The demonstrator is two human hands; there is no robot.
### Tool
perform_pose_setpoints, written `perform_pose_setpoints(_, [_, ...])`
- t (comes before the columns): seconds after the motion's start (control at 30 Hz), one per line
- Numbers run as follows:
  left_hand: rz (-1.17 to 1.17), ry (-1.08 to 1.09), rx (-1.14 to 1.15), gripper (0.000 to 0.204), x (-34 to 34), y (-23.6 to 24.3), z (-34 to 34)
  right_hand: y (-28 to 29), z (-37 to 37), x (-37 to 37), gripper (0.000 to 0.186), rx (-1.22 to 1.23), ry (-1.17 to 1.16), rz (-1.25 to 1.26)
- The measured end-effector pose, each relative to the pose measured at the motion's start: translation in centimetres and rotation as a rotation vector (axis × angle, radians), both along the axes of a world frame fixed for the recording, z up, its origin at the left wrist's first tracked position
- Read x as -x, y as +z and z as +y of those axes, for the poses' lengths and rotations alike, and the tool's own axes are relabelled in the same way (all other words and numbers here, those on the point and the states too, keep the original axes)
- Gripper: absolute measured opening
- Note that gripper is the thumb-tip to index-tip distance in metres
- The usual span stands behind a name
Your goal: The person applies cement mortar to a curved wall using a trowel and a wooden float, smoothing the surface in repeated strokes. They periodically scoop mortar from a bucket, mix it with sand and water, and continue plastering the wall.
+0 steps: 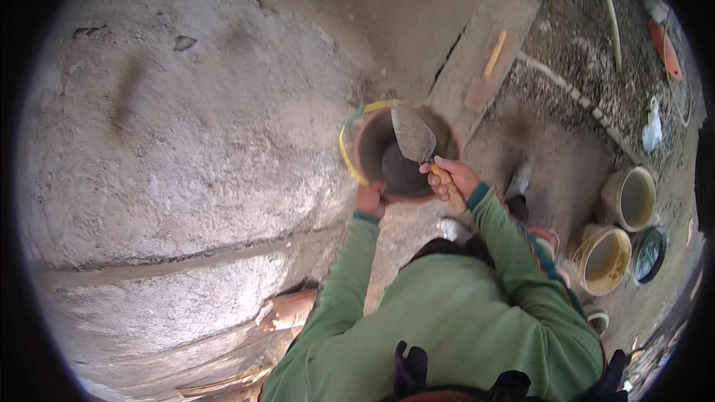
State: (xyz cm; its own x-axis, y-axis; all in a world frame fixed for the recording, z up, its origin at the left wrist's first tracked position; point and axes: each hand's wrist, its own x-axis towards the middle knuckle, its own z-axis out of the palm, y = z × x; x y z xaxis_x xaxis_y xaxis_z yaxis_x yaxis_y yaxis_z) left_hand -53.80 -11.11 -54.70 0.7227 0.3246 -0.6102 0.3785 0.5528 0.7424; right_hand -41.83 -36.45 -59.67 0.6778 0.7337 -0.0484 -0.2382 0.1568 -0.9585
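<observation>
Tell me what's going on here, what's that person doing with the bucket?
A person in a green top holds a trowel by its wooden handle in the right hand, with the blade over a round bucket. The left hand is at the bucket's near-left edge, by a yellow hoop; exactly what it grips is unclear. More buckets stand off to the right.
</observation>
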Motion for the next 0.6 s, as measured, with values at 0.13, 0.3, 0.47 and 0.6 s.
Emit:
perform_pose_setpoints(0.13, [0.045,0.305,0.175,0.040,8.3,-3.4,4.0,9.8,-2.2,-4.6,0.041,-0.255,-0.318,0.086])
perform_pose_setpoints(0.3, [0.200,0.703,0.291,0.023,18.5,-2.6,3.7,22.7,-8.8,-10.7,0.033,-0.923,-0.843,0.273])
perform_pose_setpoints(0.47, [0.038,0.808,0.466,0.016,25.4,-3.8,0.3,24.1,-9.2,-14.6,0.029,-0.959,-1.380,-0.254])
perform_pose_setpoints(0.6, [0.060,0.757,0.252,0.023,21.7,-2.0,-2.4,16.2,-2.3,-19.5,0.019,-0.552,-1.759,-0.308])
